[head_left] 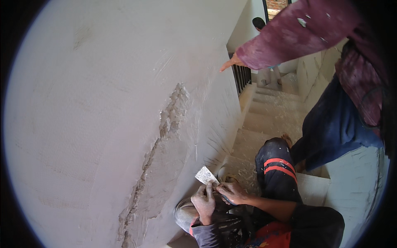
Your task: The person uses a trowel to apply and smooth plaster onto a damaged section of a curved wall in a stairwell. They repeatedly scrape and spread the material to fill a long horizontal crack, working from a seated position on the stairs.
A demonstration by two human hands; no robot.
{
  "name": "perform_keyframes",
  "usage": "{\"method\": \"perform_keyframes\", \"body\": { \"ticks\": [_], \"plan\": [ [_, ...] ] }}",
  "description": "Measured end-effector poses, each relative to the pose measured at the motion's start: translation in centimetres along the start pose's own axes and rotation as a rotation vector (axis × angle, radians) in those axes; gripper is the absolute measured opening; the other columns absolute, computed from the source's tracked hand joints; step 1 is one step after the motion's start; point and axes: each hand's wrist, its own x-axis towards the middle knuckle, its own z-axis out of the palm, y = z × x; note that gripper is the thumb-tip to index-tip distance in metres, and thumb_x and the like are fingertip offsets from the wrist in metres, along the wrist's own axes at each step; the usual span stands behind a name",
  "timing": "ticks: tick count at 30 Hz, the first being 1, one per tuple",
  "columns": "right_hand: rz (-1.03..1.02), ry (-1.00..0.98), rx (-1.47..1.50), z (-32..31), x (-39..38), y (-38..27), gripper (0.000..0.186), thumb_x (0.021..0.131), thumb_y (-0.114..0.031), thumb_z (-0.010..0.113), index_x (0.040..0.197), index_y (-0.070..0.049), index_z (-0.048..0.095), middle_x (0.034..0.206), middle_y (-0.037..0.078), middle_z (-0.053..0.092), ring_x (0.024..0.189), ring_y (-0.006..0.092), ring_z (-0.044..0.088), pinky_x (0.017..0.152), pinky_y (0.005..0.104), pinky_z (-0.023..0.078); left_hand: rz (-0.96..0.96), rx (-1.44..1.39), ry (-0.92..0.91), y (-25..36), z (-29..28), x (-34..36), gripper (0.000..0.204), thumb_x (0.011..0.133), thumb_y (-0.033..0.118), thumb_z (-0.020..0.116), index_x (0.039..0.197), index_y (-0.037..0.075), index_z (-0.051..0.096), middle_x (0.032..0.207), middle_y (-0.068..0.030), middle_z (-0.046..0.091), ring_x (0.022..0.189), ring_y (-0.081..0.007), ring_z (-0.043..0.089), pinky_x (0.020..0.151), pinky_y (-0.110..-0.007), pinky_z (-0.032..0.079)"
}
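Note:
Low in the head view I hold a putty knife [205,175] whose pale, plaster-smeared blade points up and left toward the wall. My right hand [234,193] is closed round its handle. With bent, whitened fingers, my left hand [203,203] pinches the knife where blade and handle meet. Both hands are above my knees, apart from the wall. On the grey-white wall [95,124] beside them runs a long slanting rough patch [173,111], its left edge jagged and its surface partly smeared with filler.
At the right stands a person in a dusty maroon sleeve [289,37], a hand [234,62] stretched toward the wall. Debris-strewn stairs [264,118] descend past a dark railing [241,76]. Another person [258,23] is farther down. My bent leg [279,165] has red stripes.

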Motion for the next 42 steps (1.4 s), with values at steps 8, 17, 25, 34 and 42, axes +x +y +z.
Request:
{"method": "perform_keyframes", "body": {
  "ticks": [8,17,25,34,42],
  "plan": [
    [-0.055,-0.009,-0.017,-1.1,1.1,2.6,0.032,0.095,-0.036,0.051,0.092,-0.005,0.057,0.059,0.004,0.054,0.047,0.0135,0.052,0.049,0.0284,0.043,0.044,0.127,-0.043,-0.1,0.4,0.9,0.019,0.087,0.018,0.062,0.084,0.0,0.069,0.064,-0.0202,0.06,0.05,-0.025,0.056,0.052,-0.036,0.045],
    [-0.539,0.311,-0.568,-2.4,0.1,2.9,0.04,0.08,-0.032,0.069,0.109,-0.008,0.056,0.073,0.013,0.062,0.076,0.0359,0.06,0.078,0.0466,0.042,-0.051,0.094,0.075,-1.2,1.4,0.7,0.027,0.086,0.021,0.065,0.077,-0.004,0.066,0.055,-0.0159,0.058,0.047,-0.0123,0.05,0.048,-0.033,0.042],
    [-0.566,0.386,-0.532,-2.1,1.3,1.4,0.044,0.088,-0.028,0.059,0.126,-0.008,0.047,0.064,0.017,0.059,0.061,0.0386,0.061,0.061,0.0466,0.046,0.049,-0.022,-0.002,2.2,1.7,2.0,0.02,0.089,0.014,0.063,0.093,-0.006,0.066,0.076,-0.011,0.069,0.068,-0.0112,0.062,0.064,-0.026,0.051],
    [-0.452,0.149,-0.331,2.4,1.5,-6.0,0.046,0.095,-0.019,0.047,0.137,-0.003,0.036,0.081,0.025,0.062,0.076,0.0419,0.063,0.065,0.0425,0.049,0.007,0.268,0.282,7.0,-0.8,3.4,0.021,0.089,0.017,0.06,0.084,-0.003,0.065,0.061,-0.0137,0.063,0.054,-0.0133,0.06,0.05,-0.031,0.044],
    [-0.522,0.148,0.395,7.8,2.2,-4.6,0.04,0.099,-0.015,0.04,0.132,0.006,0.037,0.114,0.024,0.057,0.108,0.0245,0.055,0.093,0.034,0.04,0.131,0.63,0.232,9.9,-3.4,5.1,0.023,0.087,0.015,0.054,0.073,0.0,0.064,0.061,-0.0202,0.059,0.058,-0.0367,0.062,0.05,-0.039,0.045]
  ]
}}
